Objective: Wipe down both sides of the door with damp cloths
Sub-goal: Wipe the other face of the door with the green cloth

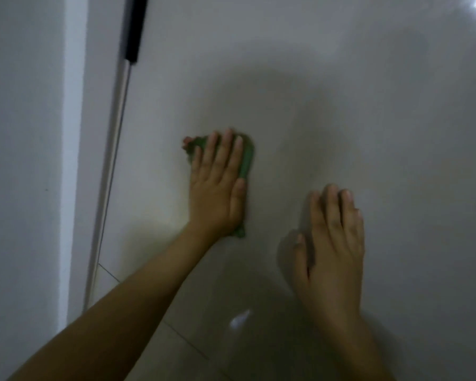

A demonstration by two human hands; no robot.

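- You are pressing the green cloth (246,158) flat against the door (341,105) at mid-frame with your left hand (217,188), fingers straight and together.
- Your right hand (333,237), lower right, is resting on the door with fingers straight and holding nothing.
- Keep the palm flat, overlapping strokes toward the pole (118,111) at upper left, so that no strip is being skipped.

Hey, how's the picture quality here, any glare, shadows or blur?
Head view: dim and soft overall; glare in the top right corner of the door; both hands cast shadows; left hand on the green cloth and right hand slightly blurred.
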